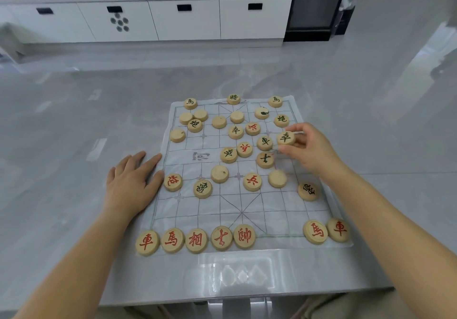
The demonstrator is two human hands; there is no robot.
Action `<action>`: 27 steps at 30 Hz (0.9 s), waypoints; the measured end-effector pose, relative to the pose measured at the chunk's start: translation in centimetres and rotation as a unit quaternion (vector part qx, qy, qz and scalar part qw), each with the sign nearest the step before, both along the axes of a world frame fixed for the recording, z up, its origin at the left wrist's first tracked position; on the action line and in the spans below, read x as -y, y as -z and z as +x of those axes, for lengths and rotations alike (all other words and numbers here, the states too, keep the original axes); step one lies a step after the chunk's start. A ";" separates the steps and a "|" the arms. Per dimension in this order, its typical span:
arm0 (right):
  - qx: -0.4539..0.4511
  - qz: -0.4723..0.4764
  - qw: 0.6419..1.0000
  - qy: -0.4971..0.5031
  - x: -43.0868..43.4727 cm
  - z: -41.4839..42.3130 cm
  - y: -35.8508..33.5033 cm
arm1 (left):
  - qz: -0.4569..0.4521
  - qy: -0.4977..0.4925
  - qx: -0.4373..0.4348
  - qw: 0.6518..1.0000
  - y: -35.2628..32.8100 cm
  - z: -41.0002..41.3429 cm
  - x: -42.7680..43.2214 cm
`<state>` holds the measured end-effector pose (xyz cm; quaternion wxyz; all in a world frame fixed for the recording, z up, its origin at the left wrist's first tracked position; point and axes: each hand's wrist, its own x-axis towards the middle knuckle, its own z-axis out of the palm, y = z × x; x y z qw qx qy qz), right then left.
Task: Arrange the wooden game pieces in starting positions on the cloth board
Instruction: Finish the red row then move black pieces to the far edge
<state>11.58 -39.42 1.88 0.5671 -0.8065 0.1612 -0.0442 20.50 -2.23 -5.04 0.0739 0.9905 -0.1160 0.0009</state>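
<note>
Over the cloth's (247, 209) right side, my right hand (309, 150) pinches a piece (286, 137); my left hand (131, 185) lies flat at its left edge. I judge a slip would scatter the crowded pieces (265, 159) below

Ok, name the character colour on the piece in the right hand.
Dark green-black, on the pale wooden piece pinched by the right hand; head view.

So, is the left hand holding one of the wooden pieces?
No, the left hand lies flat with straight fingers at the left edge of the cloth board and holds nothing.
</note>
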 end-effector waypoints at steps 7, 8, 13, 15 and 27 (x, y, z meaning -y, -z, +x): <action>-0.060 -0.249 0.966 0.036 1.6 6.3 2.0 | -0.002 -0.004 0.006 1.000 -0.1 -0.3 0.2; -0.077 -0.287 0.954 0.030 1.6 6.7 2.3 | -0.003 -0.005 0.006 1.000 -0.1 -0.3 0.2; -0.162 -0.410 0.898 0.009 2.3 6.9 2.1 | -0.001 -0.004 0.005 1.000 -0.1 -0.2 0.2; -0.154 -0.429 0.890 0.007 2.2 6.8 1.8 | -0.001 -0.003 0.008 1.000 -0.1 -0.2 0.2; -0.136 -0.483 0.859 -0.096 -0.9 10.1 0.4 | -0.004 -0.003 0.006 1.000 -0.3 -0.3 0.2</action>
